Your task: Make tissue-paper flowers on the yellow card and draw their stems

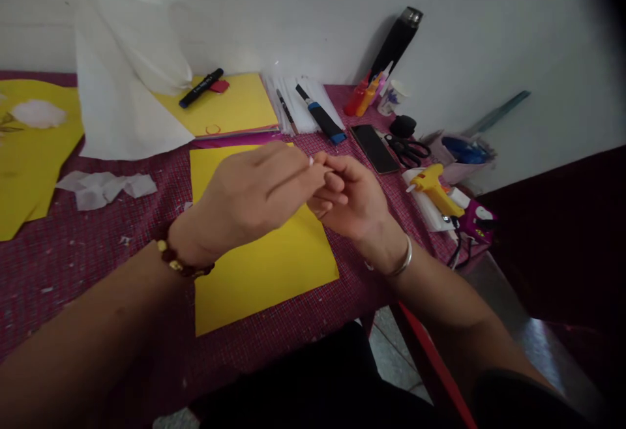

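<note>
From the head view, I have both hands raised together above the yellow sheet [259,246] that lies flat on the red cloth [88,246] straight in front of me. The left hand [249,197] comes in from the left with its back turned up, fingers drawn close and reaching to the right. The right hand [355,201] meets it, fingers curled inward. Between the fingertips of both I can make out a small white bit [312,162], pinched where the two hands touch; it is too small for me to say what it is. Both hands are narrow, closed onto that bit rather than spread. I judge they are held up off the sheet so the fingertips can work the piece freely, with the sheet below to catch scraps.

The rest sits pushed back toward the wall, I take it to keep the middle free. White paper [117,96] stands folded at the far left, partly over a second yellow pad [229,106] with a black marker [201,87] on it. White scraps [105,186] lie on the cloth near it. To the right I see a phone [374,148], scissors [408,150] and a yellow glue gun [433,188] near the table's edge.
</note>
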